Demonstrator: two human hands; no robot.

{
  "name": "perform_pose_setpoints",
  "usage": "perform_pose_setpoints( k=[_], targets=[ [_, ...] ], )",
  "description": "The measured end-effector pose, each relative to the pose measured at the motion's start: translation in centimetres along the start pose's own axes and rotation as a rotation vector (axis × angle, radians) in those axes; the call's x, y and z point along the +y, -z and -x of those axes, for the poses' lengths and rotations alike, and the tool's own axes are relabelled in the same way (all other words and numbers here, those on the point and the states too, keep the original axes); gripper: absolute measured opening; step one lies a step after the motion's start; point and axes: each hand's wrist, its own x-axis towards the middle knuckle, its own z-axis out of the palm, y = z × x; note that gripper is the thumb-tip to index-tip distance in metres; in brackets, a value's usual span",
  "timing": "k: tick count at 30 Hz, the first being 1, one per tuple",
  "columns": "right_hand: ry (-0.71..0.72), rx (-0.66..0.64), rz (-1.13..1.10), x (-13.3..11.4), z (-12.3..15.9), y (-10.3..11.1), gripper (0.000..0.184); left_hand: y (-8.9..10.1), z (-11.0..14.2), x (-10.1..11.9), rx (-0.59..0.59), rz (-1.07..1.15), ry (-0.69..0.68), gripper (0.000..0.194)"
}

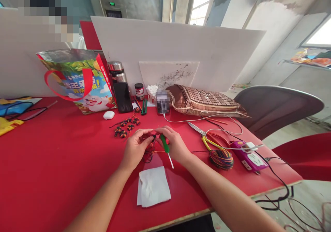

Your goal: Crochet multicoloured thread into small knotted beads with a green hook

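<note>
My left hand point(138, 146) pinches a small dark knotted cord piece point(154, 138) between thumb and fingers, above the red table. Close beside it, my right hand point(174, 144) has a green-handled tool point(164, 143) with a thin pale shaft tucked in its grip, the shaft pointing down toward me. The right fingertips are also at the cord piece, partly hidden. Loose cord point(148, 156) hangs below the hands, and a strand runs right to a bundle of multicoloured cord point(221, 159). Several finished-looking black, orange and red knots point(124, 128) lie beyond my left hand.
A folded white tissue point(154, 187) lies near the front edge. Scissors point(204, 139) and a purple power strip point(249, 156) with cables are at right. Behind stand a patterned bag point(207, 101), phones point(123, 97), a green cutter point(144, 107) and a colourful tote point(80, 83). Another person is beyond the partition.
</note>
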Motion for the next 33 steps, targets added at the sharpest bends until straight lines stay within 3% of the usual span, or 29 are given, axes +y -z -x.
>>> perform_pose_setpoints(
  k=[4, 8, 12, 15, 18, 21, 33],
  targets=[
    [-0.092, -0.047, 0.211, 0.6, -0.5, 0.7, 0.052, 0.5, -0.4, 0.1, 0.093, 0.091, 0.091, 0.043],
    [-0.191, -0.113, 0.425, -0.8, -1.0, 2.2, 0.049, 1.3, -1.1, 0.3, 0.207, 0.184, 0.124, 0.052],
    [-0.292, -0.293, 0.674, -2.7, -1.4, 5.4, 0.034, 1.5, -1.5, 0.4, 0.271, 0.252, 0.131, 0.053],
    [-0.422, -0.472, 0.864, -2.8, -1.3, 8.4, 0.017, 1.3, -1.4, 0.6, 0.267, 0.284, 0.126, 0.050],
    [-0.547, -0.609, 1.024, -2.2, -0.9, 11.0, 0.038, 1.1, -1.3, 0.8, 0.240, 0.295, 0.123, 0.051],
    [-0.623, -0.684, 1.149, -1.9, -0.5, 12.8, 0.038, 1.0, -1.1, 0.9, 0.236, 0.289, 0.113, 0.051],
    [-0.686, -0.832, 1.199, -0.7, -0.8, 14.6, 0.041, 1.3, -1.3, 0.9, 0.275, 0.281, 0.087, 0.051]
  ],
)
